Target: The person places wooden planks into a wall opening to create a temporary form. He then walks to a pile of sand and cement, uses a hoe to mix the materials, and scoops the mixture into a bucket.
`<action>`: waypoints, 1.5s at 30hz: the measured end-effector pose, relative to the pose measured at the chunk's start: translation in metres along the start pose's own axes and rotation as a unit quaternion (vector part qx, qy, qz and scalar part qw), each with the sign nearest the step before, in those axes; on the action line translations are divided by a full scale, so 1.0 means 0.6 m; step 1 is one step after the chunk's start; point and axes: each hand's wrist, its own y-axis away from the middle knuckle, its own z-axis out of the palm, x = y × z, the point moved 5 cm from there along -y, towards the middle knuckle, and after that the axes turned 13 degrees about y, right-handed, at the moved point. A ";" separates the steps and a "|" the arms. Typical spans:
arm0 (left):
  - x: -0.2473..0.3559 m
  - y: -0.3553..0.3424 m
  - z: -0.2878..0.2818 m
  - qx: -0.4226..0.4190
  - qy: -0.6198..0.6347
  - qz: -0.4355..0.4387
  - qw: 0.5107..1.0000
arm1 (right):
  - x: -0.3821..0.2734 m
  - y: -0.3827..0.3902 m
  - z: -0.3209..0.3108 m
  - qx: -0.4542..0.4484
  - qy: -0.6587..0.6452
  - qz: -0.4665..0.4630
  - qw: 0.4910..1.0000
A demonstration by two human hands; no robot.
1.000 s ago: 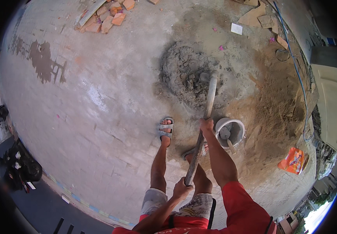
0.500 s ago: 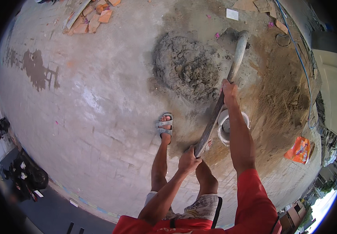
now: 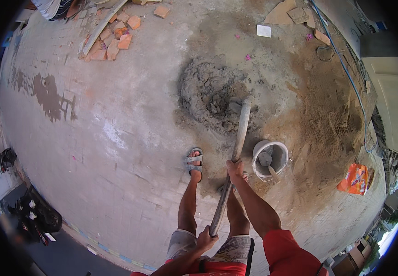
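Observation:
Both my hands grip the long wooden handle (image 3: 235, 147) of a digging tool. My right hand (image 3: 235, 169) holds it at mid-length, and my left hand (image 3: 206, 239) holds its near end by my waist. The tool's head is sunk in a grey mound of wet mortar (image 3: 212, 94) on the concrete ground ahead of me. My sandalled left foot (image 3: 194, 158) stands just short of the mound. A white bucket (image 3: 279, 154) with a trowel inside sits right of the handle.
Brown sand (image 3: 328, 119) is heaped to the right, with an orange bag (image 3: 354, 178) at its edge. Broken bricks (image 3: 113, 39) lie at the far left, a blue hose (image 3: 341, 60) runs along the right, and dark bags (image 3: 35, 216) sit at the left.
The tool was swung up to the right over the mound, then came back down; its head now rests in the mortar near the middle.

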 end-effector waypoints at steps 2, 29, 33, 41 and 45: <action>-0.006 -0.030 0.018 -0.002 -0.006 0.010 1.000 | -0.033 0.005 -0.015 -0.043 -0.082 0.011 0.996; 0.159 0.006 -0.050 -0.011 0.066 -0.034 0.997 | -0.109 -0.035 -0.042 -0.045 0.206 0.072 0.975; -0.002 0.007 0.009 -0.033 0.027 -0.110 0.993 | -0.003 0.049 -0.022 -0.001 0.147 0.044 0.988; -0.066 -0.177 0.064 -0.030 0.027 -0.168 0.985 | -0.077 -0.012 0.010 -0.005 0.031 -0.063 0.998; 0.226 -0.317 -0.051 -0.052 0.164 0.048 0.984 | -0.345 -0.167 -0.023 -0.042 -0.030 -0.122 0.991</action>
